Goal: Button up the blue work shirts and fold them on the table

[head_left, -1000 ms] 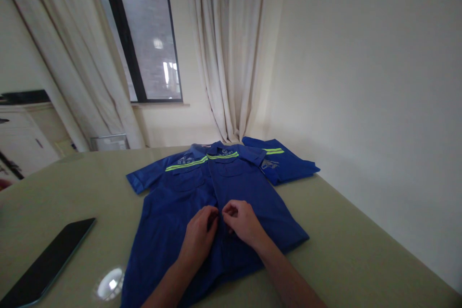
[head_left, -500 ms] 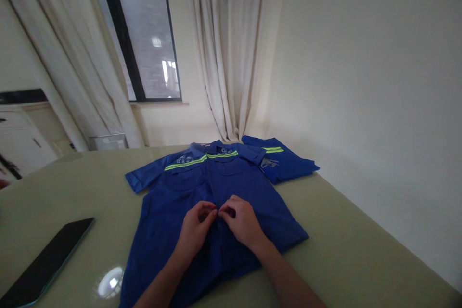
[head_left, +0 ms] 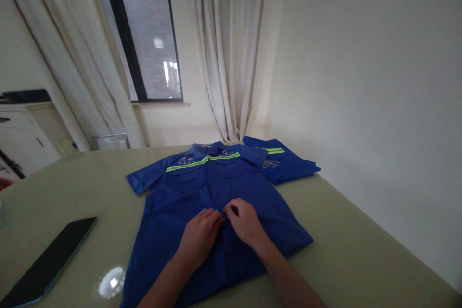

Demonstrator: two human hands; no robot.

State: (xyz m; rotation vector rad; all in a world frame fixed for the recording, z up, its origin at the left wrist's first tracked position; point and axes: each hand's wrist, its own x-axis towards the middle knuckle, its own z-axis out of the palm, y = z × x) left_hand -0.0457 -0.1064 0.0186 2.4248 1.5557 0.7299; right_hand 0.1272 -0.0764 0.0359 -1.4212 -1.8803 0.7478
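A blue short-sleeved work shirt (head_left: 180, 211) with yellow-green stripes across the chest lies flat, front up, its collar at the far end. On its front placket, below the chest pockets, both hands work close together. My left hand (head_left: 202, 233) is turned back up, its fingers curled down and closed on the placket edge. Opposite it, my right hand (head_left: 244, 219) pinches the placket with thumb and forefinger. The fingertips almost meet, and any button between them is hidden.
A second blue garment (head_left: 294, 166), folded, lies beyond the shirt's right sleeve. On the left of the pale green table (head_left: 108, 202) rests a black tablet-like slab (head_left: 50, 260). The wall (head_left: 378, 106) borders the right side; curtains (head_left: 231, 48) hang behind.
My left hand has rolled over from a thumb-and-finger pinch to back up. My right hand has shifted slightly right, its fingers still together. The shirt's lower front has moved a little.
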